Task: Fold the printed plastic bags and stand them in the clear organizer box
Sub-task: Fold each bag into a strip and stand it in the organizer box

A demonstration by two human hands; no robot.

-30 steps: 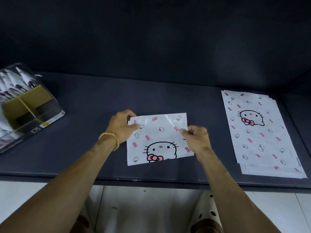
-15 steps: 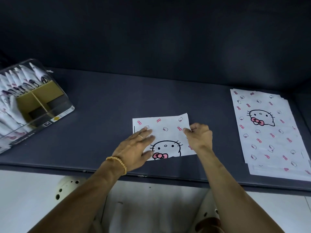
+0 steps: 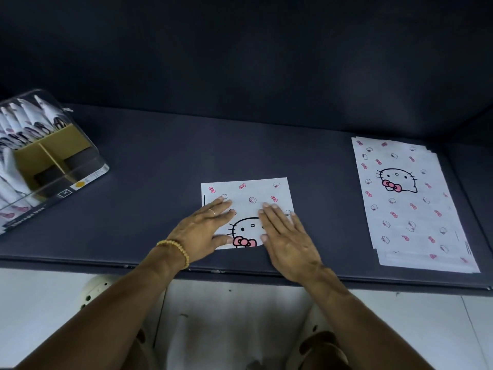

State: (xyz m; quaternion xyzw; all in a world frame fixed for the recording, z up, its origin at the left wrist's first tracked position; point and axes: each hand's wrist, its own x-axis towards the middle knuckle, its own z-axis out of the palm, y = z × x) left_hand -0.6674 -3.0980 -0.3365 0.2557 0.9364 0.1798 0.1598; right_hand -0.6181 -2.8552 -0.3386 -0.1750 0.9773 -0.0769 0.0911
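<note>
A white plastic bag [image 3: 250, 192] printed with cat faces and pink bows lies folded in half near the front of the dark table. My left hand [image 3: 204, 231] lies flat on its left part, fingers straight. Flat on its right part lies my right hand [image 3: 284, 236], covering the bag's right lower corner. The clear organizer box [image 3: 88, 172] stands at the far left, holding several folded bags upright and a brown cardboard divider. A stack of unfolded printed bags [image 3: 408, 204] lies at the right.
The dark table [image 3: 149, 188] has a front edge just below my wrists, a dark back wall behind it and a side wall at the right. White floor shows below the edge.
My right hand let go of the bag's right edge and laid itself flat on it. My left hand stays flat on the left part. The bag now lies pressed flat.
</note>
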